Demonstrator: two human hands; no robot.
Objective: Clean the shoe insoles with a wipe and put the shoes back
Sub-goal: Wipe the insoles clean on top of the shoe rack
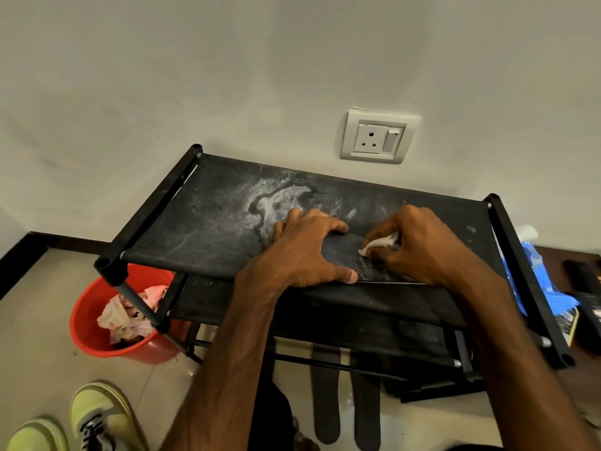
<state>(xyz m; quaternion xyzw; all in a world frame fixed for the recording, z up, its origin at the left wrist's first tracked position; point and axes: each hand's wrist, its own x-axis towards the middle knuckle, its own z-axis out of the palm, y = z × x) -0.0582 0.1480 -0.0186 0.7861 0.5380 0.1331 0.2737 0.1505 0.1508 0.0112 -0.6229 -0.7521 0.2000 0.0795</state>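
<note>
Right hand [419,245] pinches a white wipe [379,244] against the insole [344,255], while the left hand [309,252] clamps that insole on the shoe rack [208,216].
The dark insole lies flat on the rack's dusty top shelf near the front edge, between the two hands. The left hand arches over one end, thumb on the near edge and fingertips on the far edge. The wipe touches the insole just beside the left index finger. Two more insoles [325,395] lie on the floor below, and yellow-green shoes [97,415] stand well apart at the lower left, near a red bucket [84,320].
</note>
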